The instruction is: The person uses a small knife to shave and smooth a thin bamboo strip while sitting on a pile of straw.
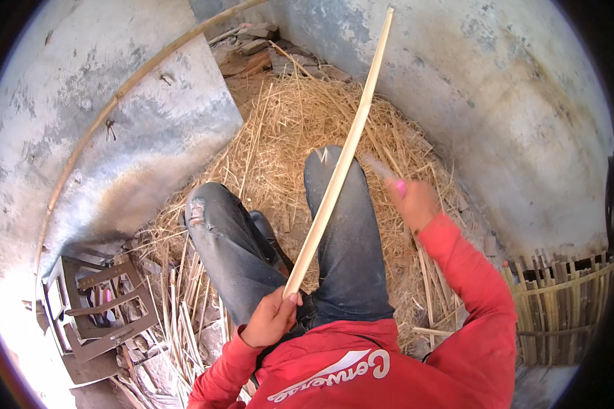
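I see the strip (341, 167) running on a long slant through the middle of the frame, from its near end low and just left of centre to its tip at the top, right of centre. The left hand (273, 317) has that near end gripped, its thumb along the top and the fingers curled beneath. From this hand, the whole free length leads away up and to the right, passing over the right leg (351, 245) of the jeans; I can't tell from here whether it rests on the knee.

The right hand (416, 203) is out to the right of the strip, level with its middle stretch. I read it as clenched around the pink handle of a knife (381, 167), though the blade is blurred and I can't make out its edge. The blade points up and left, toward the strip and crosswise to its long axis, its end near the strip but apart from it in my view. So the left hand has the near end, while the right is the nearer one to the middle.

Around them I have a straw heap (280, 126) in the upper centre, a basket (559, 313) at lower right and a dark frame (109, 307) at lower left.
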Tool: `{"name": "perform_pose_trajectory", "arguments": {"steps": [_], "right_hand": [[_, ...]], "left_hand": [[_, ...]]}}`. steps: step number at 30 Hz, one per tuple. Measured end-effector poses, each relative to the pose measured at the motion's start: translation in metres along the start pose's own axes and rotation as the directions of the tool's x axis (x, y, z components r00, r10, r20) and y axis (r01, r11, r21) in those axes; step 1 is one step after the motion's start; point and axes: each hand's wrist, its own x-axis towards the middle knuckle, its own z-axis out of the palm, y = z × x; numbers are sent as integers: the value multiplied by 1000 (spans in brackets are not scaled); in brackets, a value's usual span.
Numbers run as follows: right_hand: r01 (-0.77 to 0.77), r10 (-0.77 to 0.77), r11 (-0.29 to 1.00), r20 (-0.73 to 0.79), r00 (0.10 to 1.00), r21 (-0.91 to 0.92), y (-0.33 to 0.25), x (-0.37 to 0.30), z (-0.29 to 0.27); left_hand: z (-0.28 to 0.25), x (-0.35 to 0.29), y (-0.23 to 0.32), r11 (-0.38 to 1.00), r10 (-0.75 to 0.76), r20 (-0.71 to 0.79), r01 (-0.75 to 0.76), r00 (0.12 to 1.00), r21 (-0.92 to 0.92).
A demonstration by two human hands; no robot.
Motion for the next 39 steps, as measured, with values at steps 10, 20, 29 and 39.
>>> {"name": "perform_pose_trajectory", "arguments": {"steps": [10, 20, 29, 39], "right_hand": [[207, -233, 971, 259, 937, 121, -48, -56, -14], [138, -152, 988, 241, 958, 75, -39, -64, 1], [-5, 5, 1000, 55, 998, 4, 16, -8, 10], [167, -191, 979, 257, 947, 114, -37, -54, -10]], "left_hand": [[-14, -28, -14, 992, -119, -35, 120, 992, 46], [-14, -28, -19, 991, -80, -31, 83, 996, 110], [-21, -32, -16, 978, -84, -41, 90, 996, 187], [-30, -49, -34, 977, -134, -75, 144, 988, 160]]}}
